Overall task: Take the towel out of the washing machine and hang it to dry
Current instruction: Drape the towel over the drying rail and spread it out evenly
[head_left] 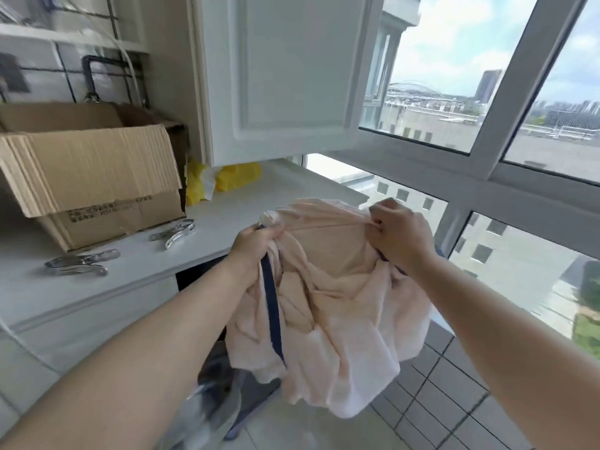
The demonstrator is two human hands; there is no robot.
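Note:
A pale pink towel (337, 306) with a dark blue edge stripe hangs bunched in front of me, held up in the air. My left hand (256, 248) grips its upper left edge by the blue stripe. My right hand (397, 235) pinches the upper right edge, and the fabric between the hands is pulled taut. The rest of the towel droops in folds below. Under the counter, behind the towel, the dark opening of the washing machine (198, 274) shows, and its round door (214, 397) stands open, blurred.
A white counter (181, 251) carries a cardboard box (87, 177), two metal clips (81, 263) (173, 233) and yellow bags (227, 180). An open white cabinet door (285, 76) hangs overhead. Large windows (487, 131) fill the right side; tiled floor (431, 407) lies below.

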